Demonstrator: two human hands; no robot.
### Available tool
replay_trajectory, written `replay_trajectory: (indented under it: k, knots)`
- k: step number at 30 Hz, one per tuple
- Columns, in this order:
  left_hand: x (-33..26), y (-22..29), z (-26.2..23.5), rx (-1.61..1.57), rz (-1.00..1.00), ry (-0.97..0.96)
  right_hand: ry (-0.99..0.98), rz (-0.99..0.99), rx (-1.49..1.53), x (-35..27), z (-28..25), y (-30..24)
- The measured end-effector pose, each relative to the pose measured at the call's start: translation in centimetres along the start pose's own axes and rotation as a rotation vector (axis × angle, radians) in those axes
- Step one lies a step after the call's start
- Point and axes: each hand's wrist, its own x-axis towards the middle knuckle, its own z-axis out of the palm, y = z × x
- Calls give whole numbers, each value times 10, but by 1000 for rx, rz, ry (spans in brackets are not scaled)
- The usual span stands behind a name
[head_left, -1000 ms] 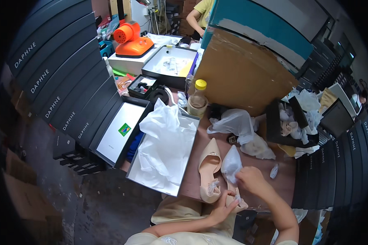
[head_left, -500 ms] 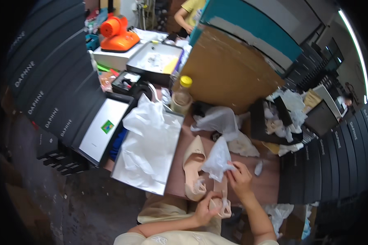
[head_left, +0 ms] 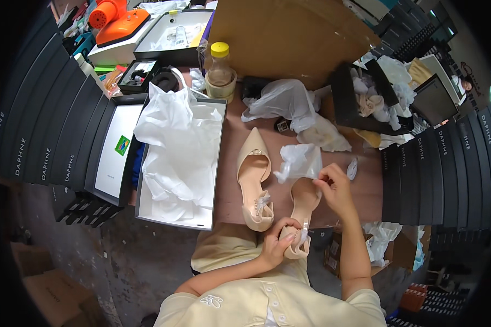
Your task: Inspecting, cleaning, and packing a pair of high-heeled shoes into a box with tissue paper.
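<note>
My left hand [head_left: 278,244] is closed around the heel end of a beige pointed flat shoe [head_left: 305,197] at the table's front edge. White film is wrapped about that shoe's heel strap. My right hand [head_left: 335,189] pinches the corner of a crumpled translucent plastic sheet [head_left: 300,162], which covers the shoe's toe. To the left, a matching beige shoe [head_left: 253,143] lies on the table, toe pointing away, with a small metal ornament on its front and film on its strap. Further left stands an open shoe box [head_left: 193,213] with white tissue paper [head_left: 172,147] in it.
Stacks of dark shoe boxes rise at left [head_left: 43,125] and right [head_left: 420,180]. Behind are a jar with a yellow lid [head_left: 220,68], crumpled plastic bags [head_left: 286,103], a black box of wrapping scraps [head_left: 365,98] and a large cardboard panel [head_left: 289,41].
The view has tilted downward and turned. The plastic sheet has shifted forward along the held shoe, baring more of its insole. My left hand still grips the heel.
</note>
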Motion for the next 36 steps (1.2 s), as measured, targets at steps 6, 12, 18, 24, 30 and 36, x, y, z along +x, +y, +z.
replay_trajectory:
  k: [6, 12, 18, 24, 30, 36]
  knots:
    - [2, 7, 8, -16, -3, -26, -7, 78, 125, -6, -18, 7]
    - [1, 7, 7, 144, -60, 14, 30, -270, -442, -13, -4, -7]
    - [0, 16, 5, 539, 85, -48, -254, -313, -473, 5, -4, -8]
    - [-2, 13, 7, 481, 57, -42, -423, -234, -374, 11, -25, -10]
    - [-2, 11, 4, 322, 74, -40, -476, 135, 50, 13, -44, 13]
    - [0, 1, 6, 329, -14, -46, -277, -250, -545, -9, -31, -7]
